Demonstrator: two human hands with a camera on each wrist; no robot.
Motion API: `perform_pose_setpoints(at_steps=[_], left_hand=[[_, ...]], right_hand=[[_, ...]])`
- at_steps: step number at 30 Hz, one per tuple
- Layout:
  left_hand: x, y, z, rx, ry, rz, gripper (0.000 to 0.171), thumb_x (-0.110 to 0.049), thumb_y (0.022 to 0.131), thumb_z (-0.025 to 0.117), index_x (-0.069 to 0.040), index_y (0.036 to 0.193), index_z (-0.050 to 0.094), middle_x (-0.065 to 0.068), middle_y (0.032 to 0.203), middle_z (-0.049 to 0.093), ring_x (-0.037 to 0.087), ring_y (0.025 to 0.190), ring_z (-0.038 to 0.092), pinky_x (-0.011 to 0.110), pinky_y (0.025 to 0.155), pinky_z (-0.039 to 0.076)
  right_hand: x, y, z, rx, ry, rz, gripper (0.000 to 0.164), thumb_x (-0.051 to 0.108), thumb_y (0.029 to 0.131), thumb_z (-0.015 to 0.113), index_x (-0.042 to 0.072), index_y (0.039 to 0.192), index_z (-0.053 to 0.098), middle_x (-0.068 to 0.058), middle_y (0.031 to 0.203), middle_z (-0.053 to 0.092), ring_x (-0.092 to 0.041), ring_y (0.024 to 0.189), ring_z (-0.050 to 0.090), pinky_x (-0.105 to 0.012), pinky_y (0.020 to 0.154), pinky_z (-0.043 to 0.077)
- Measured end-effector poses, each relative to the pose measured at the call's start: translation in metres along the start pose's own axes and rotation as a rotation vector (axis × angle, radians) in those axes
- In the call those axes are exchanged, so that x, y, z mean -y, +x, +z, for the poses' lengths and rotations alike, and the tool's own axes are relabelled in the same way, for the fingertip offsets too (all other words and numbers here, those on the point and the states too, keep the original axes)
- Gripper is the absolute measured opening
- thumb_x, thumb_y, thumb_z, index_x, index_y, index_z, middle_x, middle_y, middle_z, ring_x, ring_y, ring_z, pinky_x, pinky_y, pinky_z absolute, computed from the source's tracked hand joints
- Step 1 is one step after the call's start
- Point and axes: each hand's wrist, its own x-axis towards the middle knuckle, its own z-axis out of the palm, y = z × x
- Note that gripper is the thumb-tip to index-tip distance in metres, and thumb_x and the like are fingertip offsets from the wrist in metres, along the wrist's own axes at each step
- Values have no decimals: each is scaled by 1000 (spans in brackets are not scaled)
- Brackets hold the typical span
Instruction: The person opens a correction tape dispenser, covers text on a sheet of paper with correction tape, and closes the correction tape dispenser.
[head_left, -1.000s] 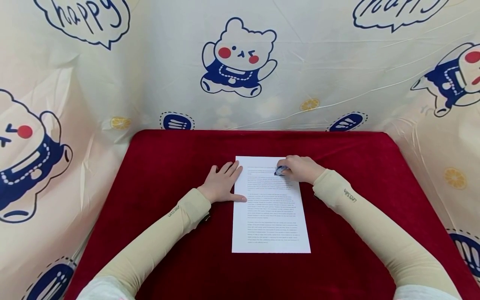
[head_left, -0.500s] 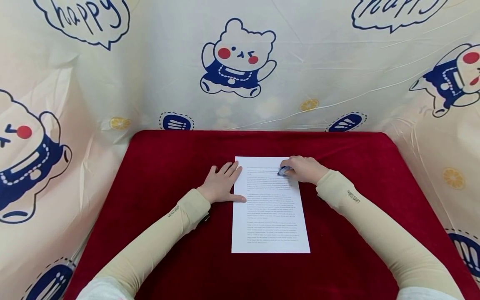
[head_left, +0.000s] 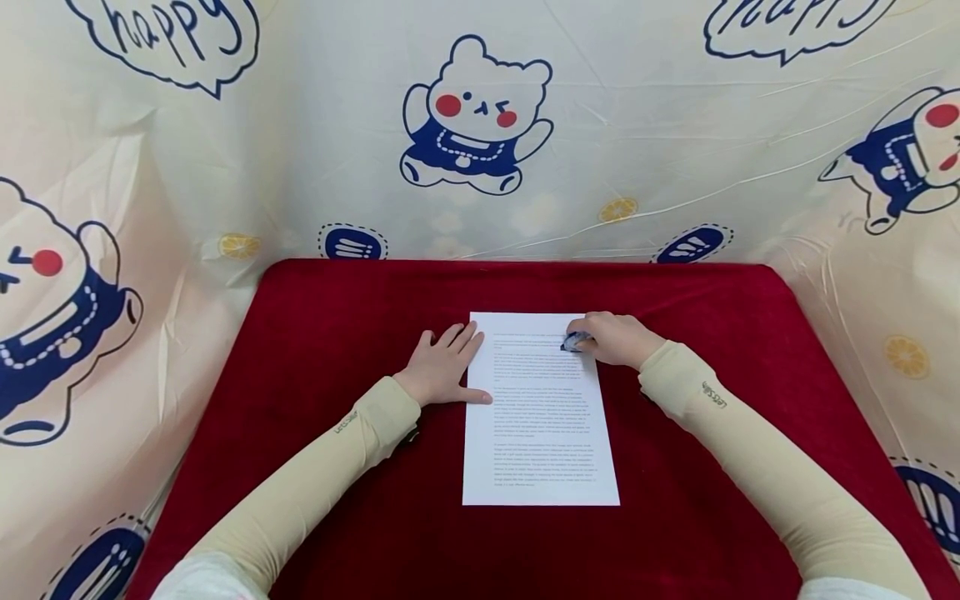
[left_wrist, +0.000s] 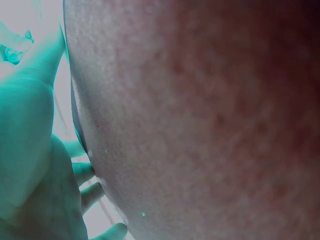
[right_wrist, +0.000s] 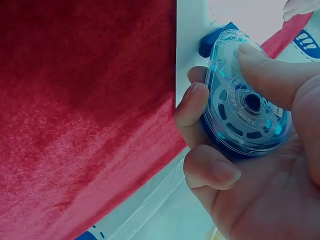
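Tape dispenser [right_wrist: 235, 117] between right fingers [right_wrist: 192, 105] (and thumb [right_wrist: 272, 72])

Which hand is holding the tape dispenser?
The right hand, which grips the blue-and-clear tape dispenser; the left hand lies spread, partly on the paper.

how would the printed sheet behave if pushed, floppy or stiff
The printed sheet is probably floppy and light, as it looks like one thin page lying flat. Pushed now, it might buckle before sliding, since the left hand rests on its left edge. The velvety red cloth beneath may add some drag.
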Motion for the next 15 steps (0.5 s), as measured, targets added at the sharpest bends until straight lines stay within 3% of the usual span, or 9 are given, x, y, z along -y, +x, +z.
perform_pose_setpoints(at_steps=[8, 15], left_hand=[[0, 0, 0, -3, -1, 0, 114, -79, 86, 62, -10, 167, 22, 11, 174, 16, 34, 159, 18, 66, 119, 23], [0, -1, 0, 5, -9, 3, 114, -79, 87, 62, -9, 167, 21, 12, 174, 15, 35, 159, 17, 67, 119, 22]], right_hand=[[1, -2, 0, -8, -8, 0, 30, 13, 98, 73, 14, 129, 72, -11, 114, 71, -25, 94, 61, -45, 85, 57], [-12, -10, 7, -38, 164, -38, 27, 13, 101, 69, 6, 127, 69, -10, 114, 70, -24, 96, 60, -44, 91, 54]])
